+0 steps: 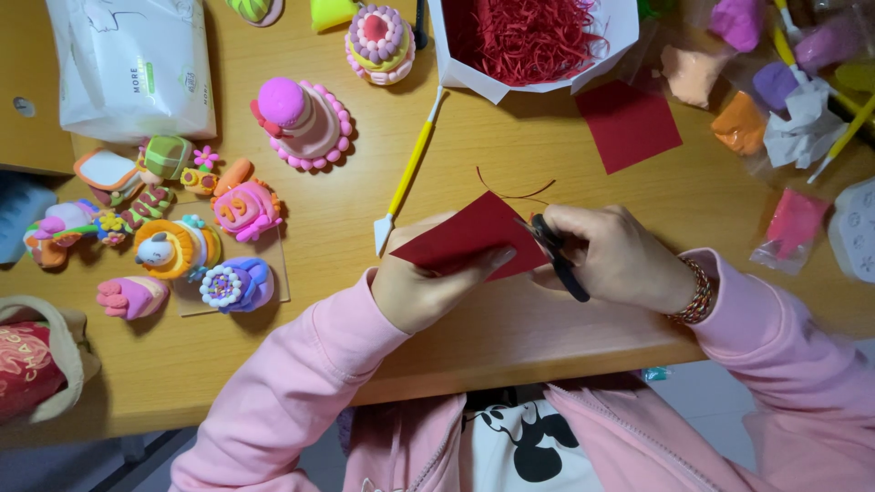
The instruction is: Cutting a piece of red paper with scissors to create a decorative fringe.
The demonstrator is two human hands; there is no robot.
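Desk: 2 red sheets, 1 scissors

My left hand and right hand meet near the table's front edge, a paper sheet between them, scissors in the right. A modelling tool lies just behind the left hand. Clay figures cluster far left, a tissue pack behind them. A box of shredded paper sits at the back; a second paper square lies before it. Clay bags lie right.

Pink zip-up jacket sleeves, white top (black cartoon print), red beaded bracelet on right wrist
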